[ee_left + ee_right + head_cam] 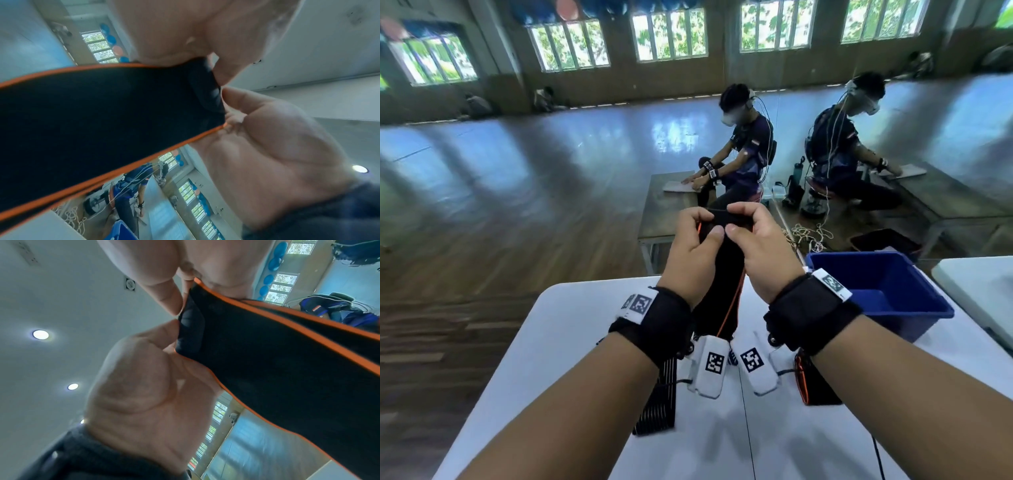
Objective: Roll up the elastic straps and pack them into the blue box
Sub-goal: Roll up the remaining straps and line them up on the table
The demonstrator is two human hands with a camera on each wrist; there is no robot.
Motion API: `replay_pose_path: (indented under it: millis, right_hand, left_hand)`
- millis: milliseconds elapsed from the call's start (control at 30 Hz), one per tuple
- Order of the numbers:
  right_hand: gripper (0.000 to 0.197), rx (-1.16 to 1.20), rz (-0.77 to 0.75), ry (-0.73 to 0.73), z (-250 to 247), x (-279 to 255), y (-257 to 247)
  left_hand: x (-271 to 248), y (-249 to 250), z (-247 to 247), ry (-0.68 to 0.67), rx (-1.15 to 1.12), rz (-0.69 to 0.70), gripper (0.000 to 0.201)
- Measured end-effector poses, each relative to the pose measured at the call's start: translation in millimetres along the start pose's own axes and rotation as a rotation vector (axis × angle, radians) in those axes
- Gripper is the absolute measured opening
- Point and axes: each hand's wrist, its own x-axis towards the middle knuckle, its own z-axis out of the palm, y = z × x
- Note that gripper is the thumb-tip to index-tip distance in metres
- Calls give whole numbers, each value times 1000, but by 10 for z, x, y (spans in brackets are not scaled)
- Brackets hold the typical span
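A black elastic strap (722, 274) with orange edging hangs from both my hands, held above the white table (585, 342). My left hand (709, 226) and right hand (739, 219) pinch its top end side by side. In the wrist views that end of the strap (102, 121) (277, 361) is turned over into a small fold between my thumbs and fingers, with my left hand (229, 110) and right hand (172, 340) on it. The blue box (887, 291) stands to the right on the table, and what shows of its inside is bare.
A black ribbed strap (657, 401) lies on the table under my left wrist. A black strap with orange trim (815, 380) lies under my right wrist. A second white table (976, 291) stands to the right. A seated person (743, 150) and tangled cords (808, 236) are beyond the table's far edge.
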Motion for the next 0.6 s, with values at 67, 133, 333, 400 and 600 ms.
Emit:
replay_pose_path:
  millis: [67, 133, 333, 400, 600]
  right_hand:
    - [39, 40, 59, -21, -72, -6, 3]
    - [44, 36, 88, -64, -158, -17, -2]
    - [30, -194, 1, -118, -317, -114, -4]
    - [30, -214, -34, -113, -338, -170, -58]
    - [28, -107, 19, -119, -470, -212, -275]
  left_hand:
    - [8, -19, -29, -53, 20, -53, 25]
    - [1, -29, -33, -87, 51, -64, 24]
    - [-53, 29, 37, 37, 75, -25, 18]
    - [-77, 110, 49, 41, 14, -57, 19]
    - [-69, 217, -157, -131, -183, -67, 25]
